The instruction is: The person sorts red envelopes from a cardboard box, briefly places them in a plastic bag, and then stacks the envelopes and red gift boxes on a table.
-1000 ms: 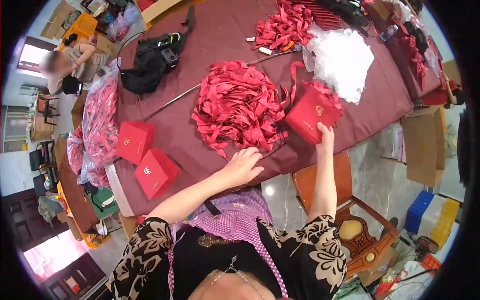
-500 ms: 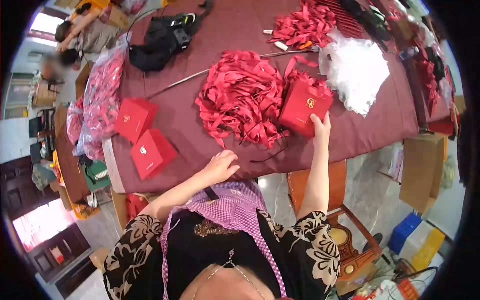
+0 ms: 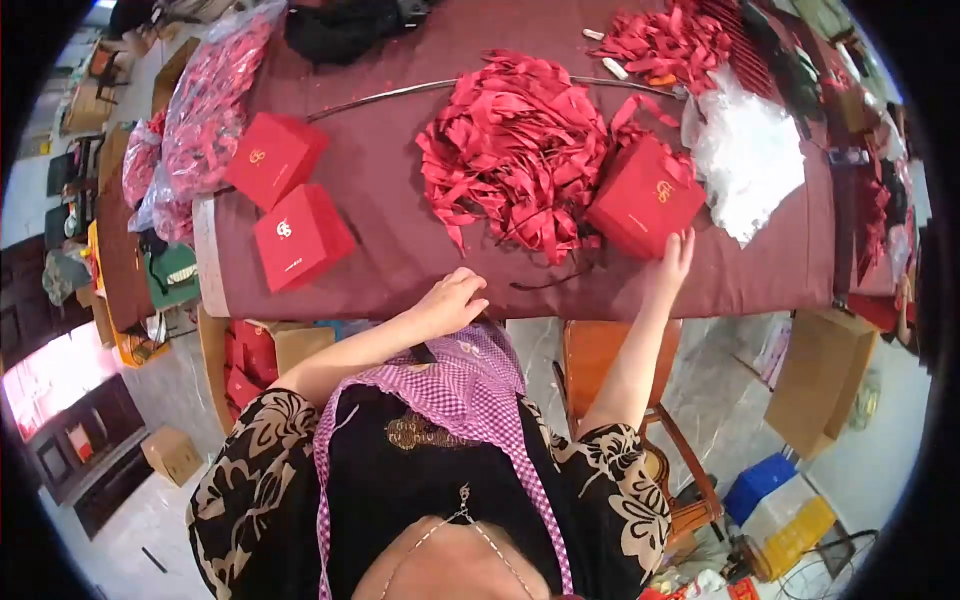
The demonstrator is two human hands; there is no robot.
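A red box with a gold logo (image 3: 645, 205) rests on the maroon-covered table (image 3: 385, 240), against the right side of a big heap of red ribbons (image 3: 520, 150). My right hand (image 3: 677, 256) touches the lower right edge of this box, its fingers extended. Nearer the table's front edge, my left hand (image 3: 452, 302) lies below the heap with its fingers apart and nothing in it. Two more red boxes stand at the left, one farther back (image 3: 275, 160) and one nearer (image 3: 300, 240).
White plastic bags (image 3: 750, 160) lie right of the ribbons, beside another ribbon pile (image 3: 670, 45). Plastic bags of red items (image 3: 210, 110) line the left. A thin dark rod (image 3: 390, 95) crosses behind the heap. A wooden chair (image 3: 600, 350) stands at the front edge.
The view has shifted, so the table contents appear higher. My right hand has slid down along the box edge, with its fingers less wrapped over the front. My left hand stays near the table edge.
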